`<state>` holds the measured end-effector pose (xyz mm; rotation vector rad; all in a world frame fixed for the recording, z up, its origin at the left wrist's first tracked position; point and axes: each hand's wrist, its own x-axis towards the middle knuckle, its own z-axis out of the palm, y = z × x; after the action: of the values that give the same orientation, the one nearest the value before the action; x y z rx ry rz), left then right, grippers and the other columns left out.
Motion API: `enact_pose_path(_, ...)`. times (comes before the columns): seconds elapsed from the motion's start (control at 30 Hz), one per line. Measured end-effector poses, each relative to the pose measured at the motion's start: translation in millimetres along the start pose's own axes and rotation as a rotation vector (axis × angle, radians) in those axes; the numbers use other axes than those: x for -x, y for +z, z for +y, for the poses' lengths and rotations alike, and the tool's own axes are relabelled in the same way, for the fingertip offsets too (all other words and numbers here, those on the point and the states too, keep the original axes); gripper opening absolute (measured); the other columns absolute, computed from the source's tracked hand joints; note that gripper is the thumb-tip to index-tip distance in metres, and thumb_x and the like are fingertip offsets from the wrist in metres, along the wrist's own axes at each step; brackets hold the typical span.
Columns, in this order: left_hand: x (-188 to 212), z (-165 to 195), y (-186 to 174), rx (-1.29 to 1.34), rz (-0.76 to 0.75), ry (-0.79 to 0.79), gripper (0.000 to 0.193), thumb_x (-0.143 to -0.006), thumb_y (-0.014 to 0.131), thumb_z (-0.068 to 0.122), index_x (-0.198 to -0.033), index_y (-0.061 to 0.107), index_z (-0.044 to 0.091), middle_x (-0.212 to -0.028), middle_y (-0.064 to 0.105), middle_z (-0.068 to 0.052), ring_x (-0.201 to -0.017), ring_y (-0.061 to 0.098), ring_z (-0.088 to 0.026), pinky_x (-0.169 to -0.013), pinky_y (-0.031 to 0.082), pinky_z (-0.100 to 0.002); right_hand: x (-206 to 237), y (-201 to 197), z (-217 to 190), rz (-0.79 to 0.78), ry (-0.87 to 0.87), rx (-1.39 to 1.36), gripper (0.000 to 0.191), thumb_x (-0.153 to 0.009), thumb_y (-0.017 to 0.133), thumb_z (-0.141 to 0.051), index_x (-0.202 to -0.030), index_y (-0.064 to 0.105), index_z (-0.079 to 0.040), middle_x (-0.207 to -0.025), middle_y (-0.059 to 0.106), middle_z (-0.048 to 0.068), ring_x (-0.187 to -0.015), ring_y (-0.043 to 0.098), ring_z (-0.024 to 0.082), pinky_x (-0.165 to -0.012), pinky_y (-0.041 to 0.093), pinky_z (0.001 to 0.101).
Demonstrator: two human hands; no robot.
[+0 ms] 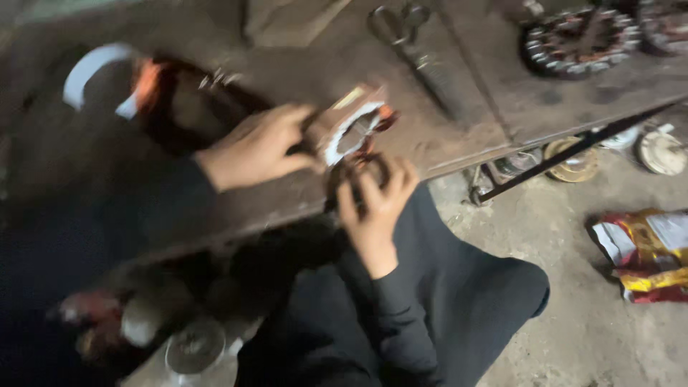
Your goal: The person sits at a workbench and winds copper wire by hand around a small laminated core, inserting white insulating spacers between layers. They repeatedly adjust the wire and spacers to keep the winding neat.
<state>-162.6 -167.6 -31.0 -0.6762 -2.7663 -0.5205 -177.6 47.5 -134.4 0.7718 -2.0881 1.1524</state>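
**benchrat:** At the front edge of the workbench [459, 143], dead centre of the shot, sits a small motor winding piece [351, 129]: brownish block, white band curving round it, reddish-copper bits poking out. It's blurry, so I can't say more about its shape. The left hand [258, 147] comes in from the left with the wrist about level, fingers curled and pressed on the piece's left side, closed on it. The right hand [376, 204] reaches up from below, forearm nearly vertical in a dark sleeve, palm to the camera, fingers wrapped round the lower dark, coppery part of the same piece. So both hands are gripping it, right over the bench edge.

**coilguy:** What's around it? Anything in the way?

**benchrat:** Left of the hands, a dark round part with an orange patch [168, 100] lies on the bench, partly hidden by the left wrist, with a white curved strip [89, 68] past it. Scissors [401, 29] lie further back, and a round stator with copper coils [577, 39] sits top right. Under the bench there's a yellowish disc [573, 161] and a white round thing [663, 152] on the floor, plus a crumpled red and yellow wrapper [648, 254] at right. Bottom left there's a clear glass jar [195, 351]; can't tell what's in it.
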Motion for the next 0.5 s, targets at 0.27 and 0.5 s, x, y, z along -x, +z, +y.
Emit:
enact_pose_path(0.27,104.3,34.7,-38.1,-0.017,0.271,-0.416,0.033,-0.098,0.072,0.022,-0.124,0.066,0.003,-0.127,0.062,-0.013,-0.097,0.07,-0.029,-0.086,0.056,-0.041,2.5,-34.6,-13.3,0.111,0.086,-0.197,0.041,-0.105,0.073,-0.009,-0.142,0.059,0.0,-0.144,0.048,0.018,-0.136,0.054,0.031,-0.118,0.048,0.0419)
enact_pose_path(0.5,205.6,61.9,-14.7,-0.338,0.45,-0.769,0.044,-0.098,0.073,0.032,-0.13,0.065,0.001,-0.123,0.058,-0.022,-0.101,0.066,-0.039,-0.082,0.055,-0.046,6.7,-57.9,-36.4,0.174,0.19,-0.449,0.027,-0.117,0.065,-0.01,-0.138,0.059,0.005,-0.125,0.055,0.01,-0.111,0.06,0.017,-0.099,0.052,0.0289)
